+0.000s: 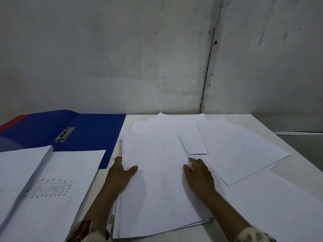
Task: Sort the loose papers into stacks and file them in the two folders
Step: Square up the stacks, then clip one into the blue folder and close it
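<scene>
A thick stack of white papers [157,180] lies in front of me on the white table [258,119]. My left hand [120,173] grips the stack's left edge, thumb on top. My right hand [199,173] holds the right edge, fingers bent at the side. Loose white sheets [241,151] lie fanned out at the back and to the right. An open blue folder [92,131] with a metal clip [65,134] lies at the back left. In front of it a sheet with a drawn "DOKUMEN" label [50,188] lies beside another white pile [17,172].
A red folder edge [12,122] shows under the blue folder at far left. A grey wall stands right behind the table. The table's right edge [286,137] runs diagonally, with a lower grey surface beyond it.
</scene>
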`<state>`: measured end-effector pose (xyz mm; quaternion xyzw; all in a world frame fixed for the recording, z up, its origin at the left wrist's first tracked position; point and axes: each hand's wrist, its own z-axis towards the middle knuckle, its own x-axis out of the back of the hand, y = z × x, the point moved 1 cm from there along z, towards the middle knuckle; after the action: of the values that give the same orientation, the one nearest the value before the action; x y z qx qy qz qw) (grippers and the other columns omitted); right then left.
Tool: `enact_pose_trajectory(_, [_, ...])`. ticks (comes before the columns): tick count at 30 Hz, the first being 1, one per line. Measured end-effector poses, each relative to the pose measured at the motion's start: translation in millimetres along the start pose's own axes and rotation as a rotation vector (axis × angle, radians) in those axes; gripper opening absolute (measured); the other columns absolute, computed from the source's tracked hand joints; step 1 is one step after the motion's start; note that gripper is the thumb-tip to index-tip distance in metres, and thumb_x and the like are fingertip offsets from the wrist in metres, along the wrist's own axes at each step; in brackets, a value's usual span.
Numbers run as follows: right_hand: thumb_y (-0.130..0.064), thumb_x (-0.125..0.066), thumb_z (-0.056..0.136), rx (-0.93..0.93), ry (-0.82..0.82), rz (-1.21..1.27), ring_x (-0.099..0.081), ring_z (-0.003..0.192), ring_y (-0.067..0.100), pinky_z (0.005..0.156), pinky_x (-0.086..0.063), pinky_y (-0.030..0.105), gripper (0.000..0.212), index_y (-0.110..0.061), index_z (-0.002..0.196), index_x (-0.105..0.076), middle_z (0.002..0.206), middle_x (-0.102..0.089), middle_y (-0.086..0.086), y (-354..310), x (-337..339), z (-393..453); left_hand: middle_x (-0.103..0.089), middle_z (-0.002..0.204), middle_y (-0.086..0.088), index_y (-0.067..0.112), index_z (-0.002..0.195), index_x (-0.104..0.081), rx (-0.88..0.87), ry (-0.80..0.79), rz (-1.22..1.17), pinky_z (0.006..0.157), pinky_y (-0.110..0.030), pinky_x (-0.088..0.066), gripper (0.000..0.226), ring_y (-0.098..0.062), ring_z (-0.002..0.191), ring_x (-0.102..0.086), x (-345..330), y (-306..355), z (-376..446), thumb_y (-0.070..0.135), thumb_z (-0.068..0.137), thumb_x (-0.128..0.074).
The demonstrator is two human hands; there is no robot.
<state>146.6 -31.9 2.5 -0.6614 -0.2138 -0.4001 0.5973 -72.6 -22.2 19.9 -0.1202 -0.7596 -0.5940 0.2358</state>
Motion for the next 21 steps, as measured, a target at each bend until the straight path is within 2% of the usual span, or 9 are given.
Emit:
enact_pose_trajectory(3, [-0.034, -0.043, 0.095, 0.023, -0.001, -0.041, -0.056, 0.106, 0.023, 0.079, -0.04, 0.027, 0.034, -0.011, 0.115, -0.057, 0.114, -0.048, 0.005, -2.4, -1.7, 0.1, -0.051, 0.131, -0.015, 0.004, 0.134, -0.036, -0.012, 0.007, 0.03, 0.098, -0.038, -0.04, 0.054, -0.032, 0.118, -0.05, 0.8, -3.4, 1.9, 0.016, 0.087, -0.061])
enact_pose_trajectory(5, [-0.033, -0.049, 0.093, 0.026, 0.049, 0.042, -0.057, 0.105, 0.023, 0.081, -0.042, 0.028, 0.03, -0.012, 0.112, -0.061, 0.113, -0.051, 0.004, 2.2, 0.4, 5.3, -0.051, 0.132, -0.015, 0.004, 0.134, -0.036, -0.02, 0.006, 0.06, 0.099, -0.039, -0.04, 0.053, -0.032, 0.119, -0.05, -0.1, -4.2, 3.4, 0.016, 0.087, -0.06])
enact_pose_trajectory(8, [-0.027, -0.056, 0.09, 0.032, 0.22, 0.086, -0.051, 0.114, 0.026, 0.089, -0.041, 0.033, 0.031, -0.011, 0.115, -0.061, 0.12, -0.054, 0.01, 10.4, 9.7, 19.8, -0.048, 0.136, -0.015, 0.006, 0.136, -0.032, -0.033, 0.015, 0.14, 0.102, -0.04, -0.039, 0.056, -0.032, 0.123, -0.047, -3.8, -3.3, 3.6, 0.02, 0.088, -0.059])
enact_pose_trajectory(10, [-0.035, -0.053, 0.09, -0.038, 0.247, -0.053, -0.039, 0.126, 0.028, 0.1, -0.033, 0.038, 0.044, -0.011, 0.127, -0.052, 0.13, -0.049, 0.011, 17.0, 15.6, 32.3, -0.044, 0.14, -0.014, 0.007, 0.138, -0.028, -0.047, 0.021, 0.226, 0.105, -0.042, -0.038, 0.058, -0.033, 0.126, -0.045, -8.3, -2.8, 1.9, 0.024, 0.09, -0.056])
enact_pose_trajectory(12, [-0.046, -0.048, 0.091, -0.153, 0.19, -0.15, -0.028, 0.135, 0.03, 0.108, -0.025, 0.043, 0.06, -0.009, 0.137, -0.038, 0.14, -0.041, 0.013, 23.0, 18.0, 44.7, -0.041, 0.142, -0.013, 0.009, 0.14, -0.024, -0.056, 0.013, 0.306, 0.104, -0.041, -0.037, 0.058, -0.032, 0.127, -0.044, -12.6, -2.7, -0.5, 0.027, 0.092, -0.051])
enact_pose_trajectory(15, [-0.049, -0.05, 0.088, -0.208, 0.136, -0.109, -0.031, 0.134, 0.033, 0.111, -0.023, 0.046, 0.071, -0.008, 0.142, -0.027, 0.141, -0.041, 0.015, 22.9, 13.6, 60.7, -0.038, 0.144, -0.011, 0.012, 0.142, -0.02, -0.052, 0.004, 0.378, 0.104, -0.04, -0.037, 0.058, -0.031, 0.129, -0.043, -14.9, -2.7, -1.7, 0.031, 0.094, -0.048])
enact_pose_trajectory(18, [-0.037, -0.059, 0.086, -0.229, 0.12, 0.14, -0.038, 0.13, 0.034, 0.106, -0.031, 0.042, 0.075, -0.01, 0.145, -0.021, 0.139, -0.045, 0.016, 14.9, 13.2, 72.2, -0.031, 0.15, -0.009, 0.013, 0.144, -0.015, -0.065, 0.003, 0.428, 0.107, -0.038, -0.034, 0.06, -0.029, 0.134, -0.037, -16.6, -0.5, -2.7, 0.031, 0.095, -0.044])
enact_pose_trajectory(21, [-0.019, -0.062, 0.087, -0.227, 0.098, 0.635, -0.043, 0.127, 0.031, 0.098, -0.04, 0.035, 0.072, -0.018, 0.146, -0.021, 0.144, -0.039, 0.013, 6.3, 15.0, 75.7, -0.028, 0.151, -0.007, 0.013, 0.145, -0.014, -0.066, 0.013, 0.453, 0.107, -0.036, -0.033, 0.059, -0.028, 0.135, -0.036, -17.1, 3.4, -6.6, 0.03, 0.096, -0.043])
